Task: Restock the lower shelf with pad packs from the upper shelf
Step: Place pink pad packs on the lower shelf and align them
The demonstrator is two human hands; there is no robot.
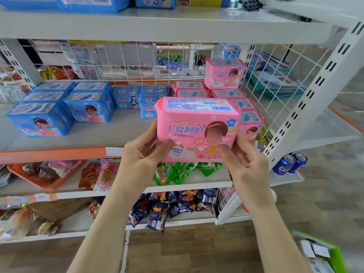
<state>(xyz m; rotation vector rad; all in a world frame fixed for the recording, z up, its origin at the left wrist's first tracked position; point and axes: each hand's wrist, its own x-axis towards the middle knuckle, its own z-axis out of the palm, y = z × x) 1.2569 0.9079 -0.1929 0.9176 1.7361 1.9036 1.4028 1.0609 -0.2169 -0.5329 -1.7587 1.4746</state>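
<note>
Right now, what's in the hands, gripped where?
Both hands hold one pink pad pack by its lower corners: left hand at the bottom-left, right hand at the bottom-right, thumbs on its front.

Behind the pink plastic pad pack (197, 129) you hold, your fingers are hidden; only the thumbs of your left hand (141, 156) and right hand (246, 162) show. The pack covers part of the row of pink packs (228, 94) behind it. The blue plastic packs (88, 2) on the top shelf (157, 24) are cut off at the upper edge.
</note>
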